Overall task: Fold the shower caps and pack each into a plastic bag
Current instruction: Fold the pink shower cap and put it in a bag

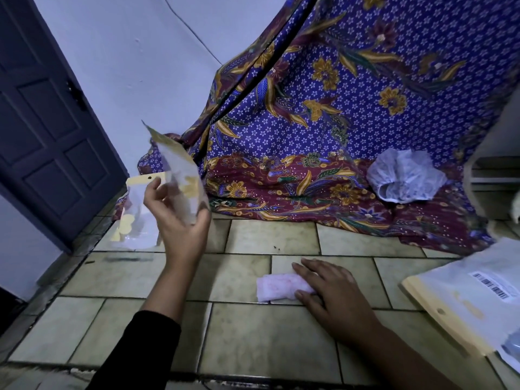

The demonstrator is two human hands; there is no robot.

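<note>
Clear plastic with a yellow header strip forms the bag point(180, 170) that the left hand point(180, 229) is gripping, fingers curled around its lower part, above the far left part of the tiled counter point(267, 339). The bag is standing roughly upright and is motion-blurred; its yellow print is not legible. A second bag point(135, 218) of the same type, with a punched hang hole in its header, is showing just behind that hand; whether the hand is touching it cannot be told. The right hand point(334, 299) is lying flat, fingers straight, pressing on the right end of the folded shower cap point(277, 287). This cap is forming a thin pinkish-white rectangle near the counter's centre, its long axis running left to right, roughly parallel to the near edge. At the right edge, a stack of bags point(464, 299) is carrying a white barcode label point(491, 285), too small to read. Crumpled translucent caps point(405, 175) are resting on the batik cloth point(309, 108) toward the far right corner.
</note>
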